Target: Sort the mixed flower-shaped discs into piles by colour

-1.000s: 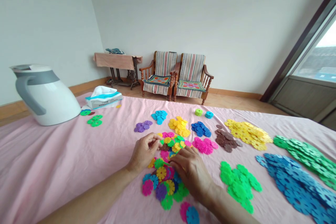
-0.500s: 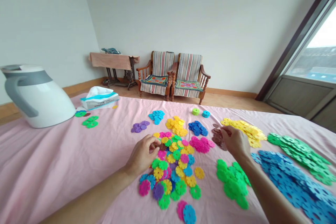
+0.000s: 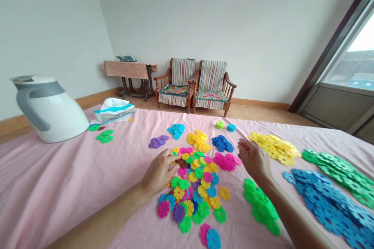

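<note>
My left hand (image 3: 160,170) is at the upper left edge of a mixed heap of notched plastic flower discs (image 3: 198,173), pink, yellow, green, blue and purple. Its thumb and forefinger are bent around a brown flower disc (image 3: 184,162), which they partly cover. My right hand (image 3: 256,160) hovers right of the pink discs (image 3: 226,162), fingers loosely curled and apart, with no disc visible in them. It hides the pile of brown discs from view. Dark blue discs (image 3: 222,143) lie just beyond it, yellow discs (image 3: 274,148) to its right.
Sorted piles surround the heap: purple (image 3: 159,141), light blue (image 3: 176,130), small yellow (image 3: 198,141), green (image 3: 261,208), large blue (image 3: 330,198) and large green (image 3: 339,171). A kettle (image 3: 64,113) and a tissue box (image 3: 115,111) stand at left on the pink cloth (image 3: 122,163).
My right hand has moved left from the side of the brown pile, now covers it, and its fingers have loosened. My left hand stays at the heap. The view has shifted slightly.
</note>
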